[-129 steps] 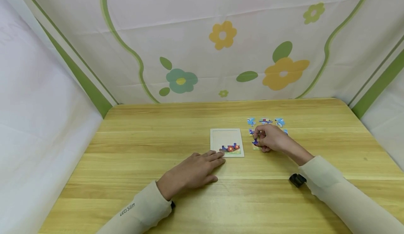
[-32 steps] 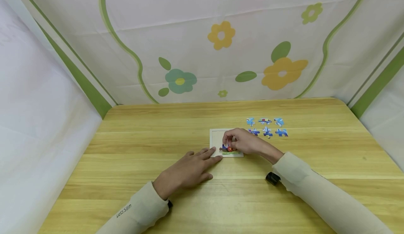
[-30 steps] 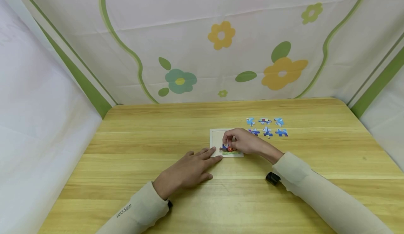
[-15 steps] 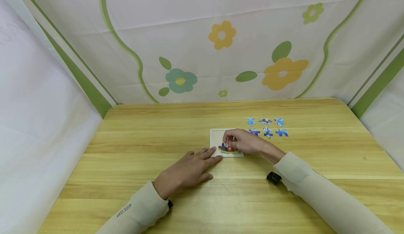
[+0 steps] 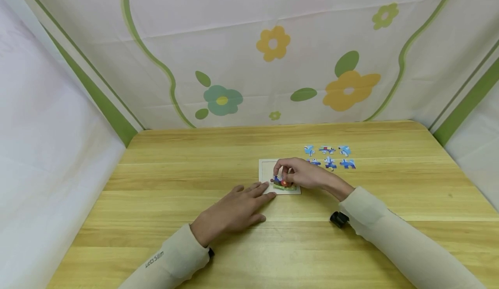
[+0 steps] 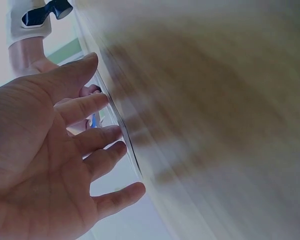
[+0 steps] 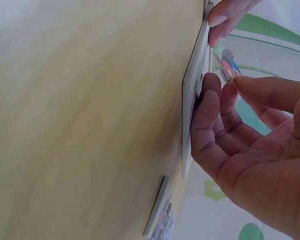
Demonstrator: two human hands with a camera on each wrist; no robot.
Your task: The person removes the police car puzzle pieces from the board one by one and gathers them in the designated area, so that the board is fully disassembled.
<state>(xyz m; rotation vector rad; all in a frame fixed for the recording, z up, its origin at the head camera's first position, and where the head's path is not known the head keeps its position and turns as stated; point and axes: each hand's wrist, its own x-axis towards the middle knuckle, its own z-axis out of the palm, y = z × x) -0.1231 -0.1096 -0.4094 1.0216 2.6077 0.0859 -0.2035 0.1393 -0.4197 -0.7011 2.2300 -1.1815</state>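
Observation:
Over a white puzzle tray (image 5: 266, 167) in the head view, my right hand (image 5: 302, 173) pinches a puzzle piece (image 7: 229, 67) between thumb and fingertips. The right wrist view shows that piece tilted up off the tray. It bears red and blue print. Green-edged puzzle pieces (image 5: 286, 187) lie along the tray's lower side, partly covered by the right fingers; how they join is too small to tell. My left hand (image 5: 238, 209) lies with fingers extended, its fingertips at the tray's lower left corner. In the left wrist view, the left palm (image 6: 45, 165) holds nothing.
Several loose blue puzzle pieces (image 5: 327, 149) lie in two rows right of the tray, one partly behind the right hand. All sit on a wooden table (image 5: 187, 167). A white flowered cloth (image 5: 234, 55) hangs behind the table.
My right hand has moved left from the loose pieces to the tray, and a piece has left their nearest row. Lately, the pinched piece tilts up slightly. The left hand stays almost still.

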